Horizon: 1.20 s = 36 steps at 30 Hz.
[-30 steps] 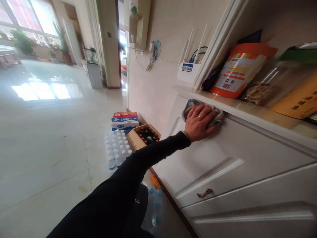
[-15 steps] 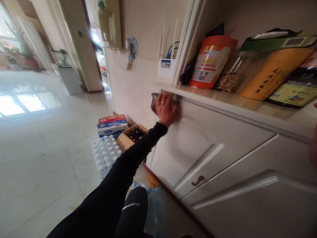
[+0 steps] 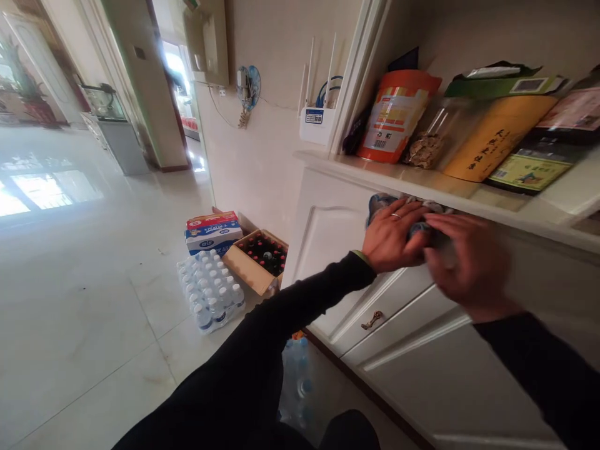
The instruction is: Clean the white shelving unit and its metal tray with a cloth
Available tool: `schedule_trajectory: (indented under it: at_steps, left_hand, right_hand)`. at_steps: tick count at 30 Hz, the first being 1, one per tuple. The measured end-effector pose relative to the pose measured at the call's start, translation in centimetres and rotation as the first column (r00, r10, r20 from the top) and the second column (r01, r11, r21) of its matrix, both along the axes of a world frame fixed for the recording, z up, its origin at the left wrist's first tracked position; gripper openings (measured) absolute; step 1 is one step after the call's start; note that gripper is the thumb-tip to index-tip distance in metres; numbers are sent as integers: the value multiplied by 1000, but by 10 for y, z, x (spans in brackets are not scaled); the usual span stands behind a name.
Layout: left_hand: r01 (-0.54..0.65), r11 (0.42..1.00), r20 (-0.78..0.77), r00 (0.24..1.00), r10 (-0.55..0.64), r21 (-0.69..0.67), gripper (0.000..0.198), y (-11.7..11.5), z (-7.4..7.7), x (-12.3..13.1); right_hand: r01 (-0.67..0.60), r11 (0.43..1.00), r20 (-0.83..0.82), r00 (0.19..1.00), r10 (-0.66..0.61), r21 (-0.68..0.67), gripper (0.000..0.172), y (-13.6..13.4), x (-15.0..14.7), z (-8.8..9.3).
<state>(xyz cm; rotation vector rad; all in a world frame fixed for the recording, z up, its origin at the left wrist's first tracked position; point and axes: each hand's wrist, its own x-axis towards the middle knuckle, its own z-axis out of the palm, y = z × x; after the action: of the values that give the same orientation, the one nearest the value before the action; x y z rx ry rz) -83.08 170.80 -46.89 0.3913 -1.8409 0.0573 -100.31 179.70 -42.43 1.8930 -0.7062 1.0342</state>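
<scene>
A crumpled, patterned cloth (image 3: 379, 204) lies against the top of the white cabinet door (image 3: 337, 219), just under the shelf edge. My left hand (image 3: 394, 236) is on the cloth, fingers closed over it, a ring on one finger. Beside it on the right, my right hand (image 3: 473, 259) reaches in with its fingertips at the cloth's right part; it is smeared by motion, and whether it grips the cloth is unclear.
The shelf (image 3: 328, 164) above holds an orange canister (image 3: 398, 115), a clear jar (image 3: 424, 147) and a yellow tube (image 3: 499, 137). A white router (image 3: 319, 125) hangs on the wall. Bottle packs (image 3: 210, 290) and an open carton (image 3: 248, 265) stand on the floor.
My left hand has moved right along the cabinet top with the cloth. My right hand has come in from the right edge to meet it. The view has shifted slightly.
</scene>
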Motion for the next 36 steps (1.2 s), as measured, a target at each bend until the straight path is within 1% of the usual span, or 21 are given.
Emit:
schedule_trajectory:
  at_steps: [2,3,5,6,7,8,9,11,12,13,15,17,19,22,25,26,28,30,33,35,36]
  left_hand:
    - [160,986,-13,987,-159,46,46,-9,7,21]
    - [243,967,-27,970,-242,72,47,-14,10,31]
    - [408,905,-59,913,-404,122,49,-21,13,49]
    - [464,874,-89,886,-456,142,48,-24,14,58]
    - [486,861,-141,872,-468,149,43,-26,14,68]
    - [465,873,-200,878,-434,145,38,-27,14,78]
    - [396,909,-253,900,-356,131,34,-29,14,90]
    - [148,986,-297,947,-120,74,33,-35,18,116]
    - [17,999,-273,962,-9,28,34,-40,22,128]
    - [-85,996,-224,972,78,-23,37,-45,27,140]
    - [-202,974,-103,976,191,-107,45,-58,40,157]
    - [-237,961,-2,971,239,-145,51,-70,51,166]
    - [-245,956,42,966,254,-164,54,-78,57,168]
    - [-263,946,-8,964,266,-189,54,-84,55,162]
    - [-299,932,-97,954,285,-203,51,-87,51,156]
    - [-309,928,-118,950,290,-207,50,-89,50,155]
    - [-322,923,-148,944,296,-209,48,-93,50,153]
    - [-329,924,-166,940,299,-197,47,-96,51,152]
    - [-331,930,-179,936,302,-162,48,-98,52,152]
    - [-327,934,-181,937,300,-147,50,-98,51,152]
    - [-323,936,-182,938,297,-141,52,-99,51,151]
  right_hand:
    - [-72,997,-8,997,72,-26,54,-9,40,-14]
    - [-78,996,-4,997,78,-38,58,-13,55,-18]
    - [16,999,12,1000,-16,-52,61,-19,72,-23]
    - [94,995,5,996,-94,-44,61,-21,76,-24]
    - [176,984,-8,984,-177,-31,60,-21,77,-26]
    - [254,967,-22,967,-254,-12,59,-21,76,-28]
    - [316,949,-34,948,-316,15,59,-19,75,-30]
    - [388,919,-55,921,-385,73,62,-15,72,-33]
    - [412,906,-60,911,-408,94,65,-13,72,-34]
    - [432,895,-63,902,-428,107,68,-12,72,-34]
    - [461,881,-69,888,-456,112,70,-12,76,-32]
    - [472,875,-74,881,-467,106,66,-18,85,-29]
    - [462,881,-72,887,-457,99,56,-29,98,-26]
    - [416,904,-57,909,-412,98,41,-50,121,-22]
    - [365,924,-60,931,-360,117,38,-62,131,-14]
    - [351,928,-75,936,-344,123,38,-61,129,-10]
    - [336,934,-115,939,-323,123,40,-49,115,-1]
    - [351,930,-134,933,-335,113,40,-25,87,5]
    - [428,900,-91,902,-421,79,36,23,20,4]
    - [485,874,-45,874,-485,11,35,57,-34,-5]
    - [507,861,-19,861,-508,-34,41,74,-61,-11]
